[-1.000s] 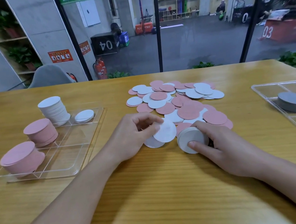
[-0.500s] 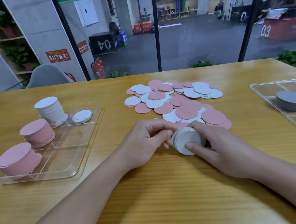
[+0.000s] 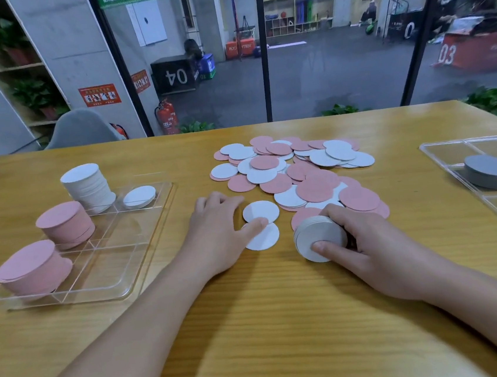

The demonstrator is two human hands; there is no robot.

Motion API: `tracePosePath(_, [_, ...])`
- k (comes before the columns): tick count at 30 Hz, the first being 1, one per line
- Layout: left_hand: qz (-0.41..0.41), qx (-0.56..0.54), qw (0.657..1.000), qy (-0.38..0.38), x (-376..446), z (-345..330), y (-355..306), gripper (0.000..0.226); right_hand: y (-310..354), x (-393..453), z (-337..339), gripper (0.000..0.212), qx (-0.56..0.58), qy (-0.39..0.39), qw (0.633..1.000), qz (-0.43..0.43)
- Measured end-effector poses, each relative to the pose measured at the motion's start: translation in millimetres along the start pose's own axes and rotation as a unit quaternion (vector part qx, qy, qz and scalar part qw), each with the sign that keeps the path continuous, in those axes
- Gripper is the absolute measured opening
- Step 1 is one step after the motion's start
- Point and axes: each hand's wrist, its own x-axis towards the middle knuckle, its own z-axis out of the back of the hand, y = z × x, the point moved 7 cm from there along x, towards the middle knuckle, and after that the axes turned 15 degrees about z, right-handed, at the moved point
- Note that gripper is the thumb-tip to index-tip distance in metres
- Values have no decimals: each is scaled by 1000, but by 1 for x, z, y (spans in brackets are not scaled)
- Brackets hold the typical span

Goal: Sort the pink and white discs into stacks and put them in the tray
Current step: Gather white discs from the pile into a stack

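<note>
Head view: right hand (image 3: 367, 246) grips a tilted stack of white discs (image 3: 318, 237); left hand (image 3: 218, 234), fingers loosely curled and holding nothing, thumb touching two loose white discs (image 3: 260, 211) on the worktop (image 3: 286, 322).

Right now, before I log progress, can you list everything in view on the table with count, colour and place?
clear tray: one, transparent, table's left side
white disc stack: one, white, tray's far compartment
small white disc pile: one, white, tray beside the tall stack
pink disc stacks: two, pink, tray's left side
loose disc pile: many, pink and white mixed, table centre
two loose white discs: white, near the pile
held white stack: one, white, tilted
second clear tray: one, transparent, right edge
grey disc stack: one, grey, right tray
left hand: thumb on a loose disc
right hand: grips held stack
</note>
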Motion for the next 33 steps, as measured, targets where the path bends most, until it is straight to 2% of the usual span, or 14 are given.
tracePosePath(3, [-3, 8, 1000, -5, -3, 0, -6, 70, -1, 0, 0, 20, -3, 2, 1000, -1])
tracePosePath(9, [-13, -69, 997, 12, -4, -1, -12, 42, -1, 0, 0, 20, -8, 0, 1000, -4])
tracePosePath(11, [-13, -77, 997, 17, -3, -1, -13, 46, -1, 0, 0, 20, -9, -1, 1000, -2])
tracePosePath(14, [-3, -52, 998, 37, 0, -3, -14, 66, 0, 1, 0, 20, -13, 1, 1000, -1])
tracePosePath(18, [-2, 7, 1000, 21, 1, -8, -20, 62, -1, 0, -1, 21, -15, 1, 1000, -5])
tracePosePath(21, [-16, 32, 999, -2, 1, -12, -22, 66, 0, 0, 0, 21, -15, 0, 1000, -2])
tracePosePath(27, [-5, -57, 998, 24, 1, -4, -19, 55, -1, 0, 0, 18, -19, 2, 1000, -6])
tracePosePath(30, [-13, -168, 985, 29, 0, 2, -16, 48, 0, 1, 0, 18, -16, 0, 1000, -5])
tracePosePath(33, [-37, -283, 958, 35, -3, 11, -14, 37, 1, 0, 0, 19, -13, -1, 1000, -5])
